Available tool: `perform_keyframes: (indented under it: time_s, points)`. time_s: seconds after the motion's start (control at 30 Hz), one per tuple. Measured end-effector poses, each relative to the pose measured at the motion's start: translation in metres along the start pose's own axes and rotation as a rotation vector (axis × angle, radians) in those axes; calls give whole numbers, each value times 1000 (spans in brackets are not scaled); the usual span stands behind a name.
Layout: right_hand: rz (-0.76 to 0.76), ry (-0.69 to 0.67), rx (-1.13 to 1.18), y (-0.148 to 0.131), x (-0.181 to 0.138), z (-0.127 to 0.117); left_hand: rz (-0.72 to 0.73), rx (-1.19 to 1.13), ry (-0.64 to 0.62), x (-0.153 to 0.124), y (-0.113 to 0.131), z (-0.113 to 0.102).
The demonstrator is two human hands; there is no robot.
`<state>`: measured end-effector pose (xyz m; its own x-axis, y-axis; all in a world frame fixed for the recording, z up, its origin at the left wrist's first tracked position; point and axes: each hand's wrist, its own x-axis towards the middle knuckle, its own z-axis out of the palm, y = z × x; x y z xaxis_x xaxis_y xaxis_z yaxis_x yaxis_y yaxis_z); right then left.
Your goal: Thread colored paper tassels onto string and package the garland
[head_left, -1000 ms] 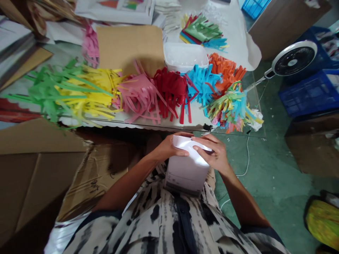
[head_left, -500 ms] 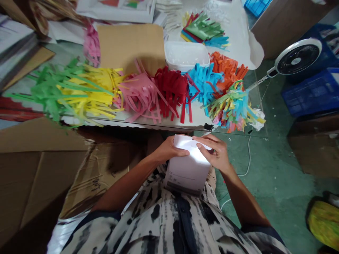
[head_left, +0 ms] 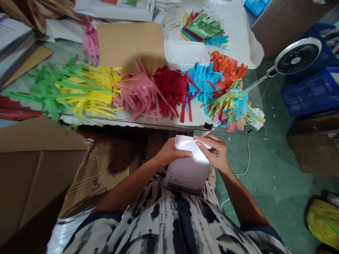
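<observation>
A white box [head_left: 186,173] with small print and a grey band near its lower end rests against my lap, below the table's front edge. My left hand [head_left: 171,152] grips its upper left corner, the thumb lying across the front face. At the upper right, my right hand [head_left: 214,150] has its fingers on the top end and the thumb pressed near the top edge. Bright light washes out the face between the two hands. The underside of the box and the fingertips behind it are hidden.
Fringed tissue-paper bundles in green [head_left: 47,88], yellow [head_left: 91,90], pink [head_left: 140,93], red [head_left: 172,86], blue [head_left: 205,81] and orange [head_left: 227,67] line the table. Behind them are a brown cardboard sheet [head_left: 129,46] and a white plastic tub [head_left: 185,54]. A fan [head_left: 298,58] stands right.
My left thumb has slid slightly to the right across the box face. The right hand and the box have barely moved.
</observation>
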<state>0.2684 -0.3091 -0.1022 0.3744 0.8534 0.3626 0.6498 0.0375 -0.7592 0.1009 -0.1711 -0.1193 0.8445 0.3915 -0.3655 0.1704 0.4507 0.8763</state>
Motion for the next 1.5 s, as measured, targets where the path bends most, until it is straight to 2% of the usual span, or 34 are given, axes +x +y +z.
perform_keyframes:
  time_s: [0.13,0.5,0.77,0.97,1.13,1.5]
  points:
    - [-23,28,-19,0,-2,3,-5,-44,-18,-2,0,2]
    - [-48,-45,5,-3,8,-1,-1,-120,169,-1,-4,5]
    - [-27,49,-70,-3,3,6,-7,-36,62,-2,-4,4]
    - [-59,81,-90,-2,-1,7,-62,-69,115,-3,-7,6]
    - [-114,50,-119,1,-3,6,-97,-134,71,-2,-11,2]
    - [-77,41,-116,9,0,5,-83,-80,61,-7,-3,4]
